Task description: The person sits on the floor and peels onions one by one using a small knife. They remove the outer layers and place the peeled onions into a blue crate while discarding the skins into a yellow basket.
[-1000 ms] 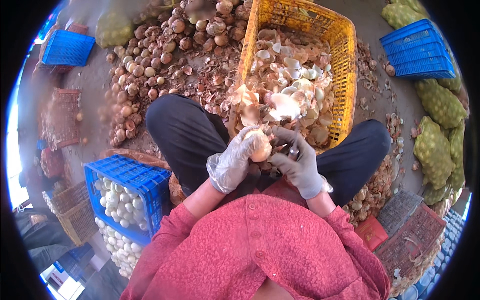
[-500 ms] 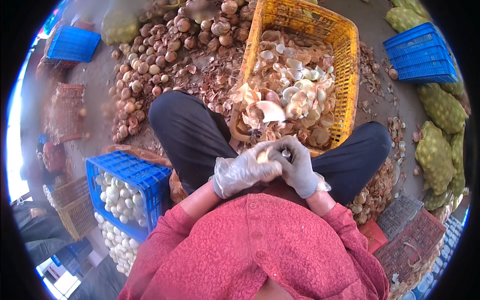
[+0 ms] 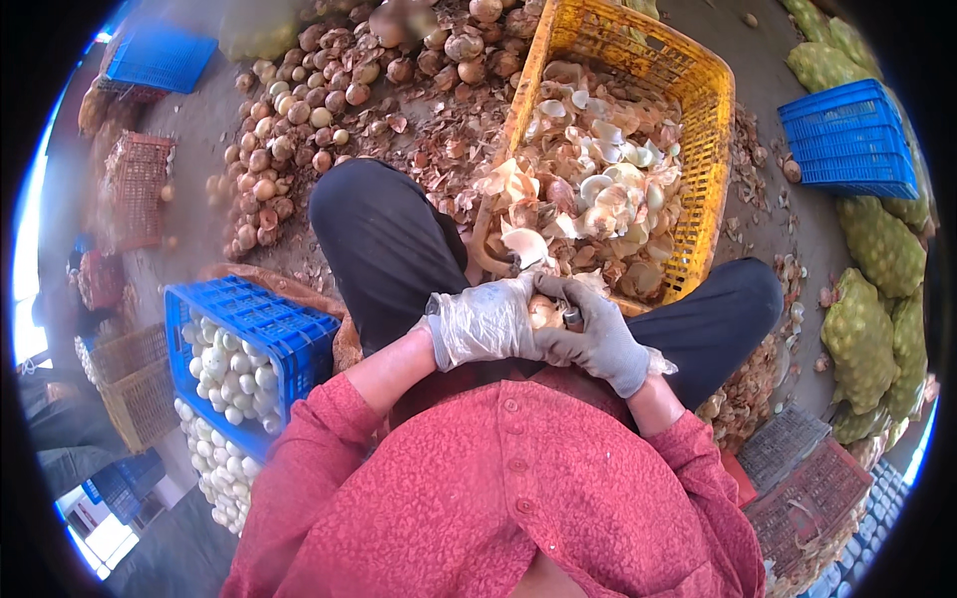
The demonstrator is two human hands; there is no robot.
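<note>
Both my hands meet above my lap, in front of the yellow crate (image 3: 714,189). My left hand (image 3: 485,321), in a clear plastic glove over a pale one, is closed round an onion (image 3: 544,313) with brown skin on it. My right hand (image 3: 606,344), in a grey glove, is closed on a small metal tool (image 3: 572,317) against the onion's right side. Most of that tool is hidden by the fingers, so its kind does not show. Loose onion skins (image 3: 618,199) fill much of the crate, with a white curved piece (image 3: 525,246) near its front left corner.
Unpeeled onions (image 3: 299,115) are heaped on the floor ahead and left. Peeled white onions (image 3: 229,374) fill a blue crate (image 3: 261,317) by my left knee, with more beside it. Another blue crate (image 3: 849,140) and green net sacks (image 3: 859,324) stand at the right.
The onion between my hands has turned or come further into view, now showing brown skin. My hands have spread slightly and moved a little lower. The whole view has shifted slightly.
</note>
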